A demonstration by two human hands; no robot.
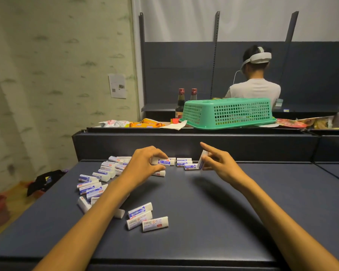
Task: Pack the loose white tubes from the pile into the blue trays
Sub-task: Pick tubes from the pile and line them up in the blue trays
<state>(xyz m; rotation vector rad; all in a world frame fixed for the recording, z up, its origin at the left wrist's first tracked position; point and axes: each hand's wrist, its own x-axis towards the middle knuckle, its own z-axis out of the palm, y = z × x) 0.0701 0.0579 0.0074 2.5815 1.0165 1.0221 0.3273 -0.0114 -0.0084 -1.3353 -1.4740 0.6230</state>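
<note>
One light, stiff tube [163, 161] is pinched mid-body by left hand [145, 165], another [201, 159] upright by right hand [219, 163].

Tubes [140, 209]: white, blue label bands, small red marks; desk [213, 212]: dark slate blue; basket [228, 112]: mint green, perforated grid; wall [47, 75]: pale green, mottled.

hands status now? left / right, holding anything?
Left hand: pinching a white tube, lying flat.
Right hand: pinching another white tube, tilted upright, index finger extended.
</note>
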